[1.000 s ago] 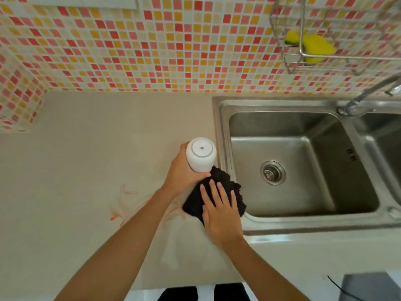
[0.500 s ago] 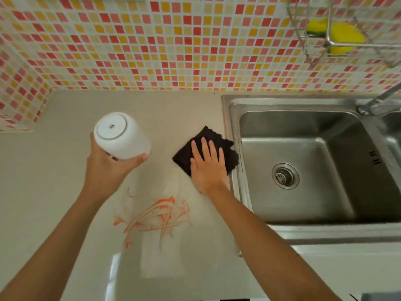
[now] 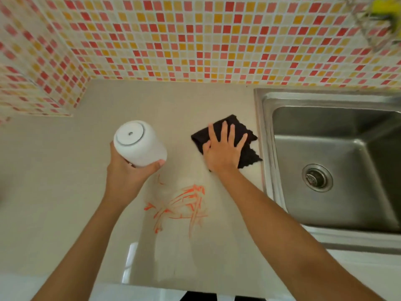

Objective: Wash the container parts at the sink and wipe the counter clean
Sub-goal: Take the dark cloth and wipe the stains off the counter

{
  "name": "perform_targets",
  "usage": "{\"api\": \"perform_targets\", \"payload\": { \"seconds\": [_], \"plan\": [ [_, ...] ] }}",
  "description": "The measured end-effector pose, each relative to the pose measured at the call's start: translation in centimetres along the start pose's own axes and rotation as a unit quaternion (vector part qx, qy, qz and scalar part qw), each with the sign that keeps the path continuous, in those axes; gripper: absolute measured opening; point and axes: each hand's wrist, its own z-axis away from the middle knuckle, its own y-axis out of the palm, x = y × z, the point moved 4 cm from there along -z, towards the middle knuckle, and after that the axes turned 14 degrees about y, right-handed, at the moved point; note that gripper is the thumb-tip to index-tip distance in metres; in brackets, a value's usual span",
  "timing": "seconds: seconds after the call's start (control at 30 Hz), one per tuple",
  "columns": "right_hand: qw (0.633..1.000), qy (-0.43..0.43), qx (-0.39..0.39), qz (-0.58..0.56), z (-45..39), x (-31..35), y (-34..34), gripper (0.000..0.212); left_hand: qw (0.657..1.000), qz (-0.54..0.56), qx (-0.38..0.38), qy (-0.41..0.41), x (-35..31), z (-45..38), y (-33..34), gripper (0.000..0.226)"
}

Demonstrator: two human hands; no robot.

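No readable text, label, brand or number shows on anything here.

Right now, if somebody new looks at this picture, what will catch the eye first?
Most striking are the orange streaks smeared on the beige counter, in front of both hands. Just behind them, the right hand presses flat on a black cloth beside the steel sink, while the left hand holds a white container above the counter. The red and yellow mosaic wall fills the background.

Head-worn view, steeply down onto counter (image 3: 65, 192)
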Motion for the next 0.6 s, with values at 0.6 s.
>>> {"api": "perform_targets", "payload": {
  "seconds": [0.6],
  "plan": [
    [0.999,-0.037,-0.006,0.000,5.0,6.6,2.5,0.059,0.998,-0.017,-0.049,-0.033,4.1,-0.2,-4.6,0.104]
  ]
}}
